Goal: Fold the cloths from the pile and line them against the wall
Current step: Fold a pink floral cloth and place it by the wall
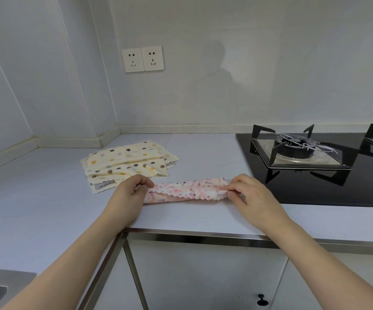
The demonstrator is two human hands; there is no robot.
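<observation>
- My left hand [130,190] and right hand [249,193] pinch the ends of a pink cloth [186,190], folded narrow, on the counter [46,198].
- The pile [127,163] waits behind it; nothing lines the wall [225,86] yet.

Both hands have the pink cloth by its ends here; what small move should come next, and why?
Probably bring the right hand across to the left hand, folding the pink cloth in half. It is already a narrow strip, pinched at both ends, lying on the counter in front of the cream pile; nothing lines the wall yet.
</observation>
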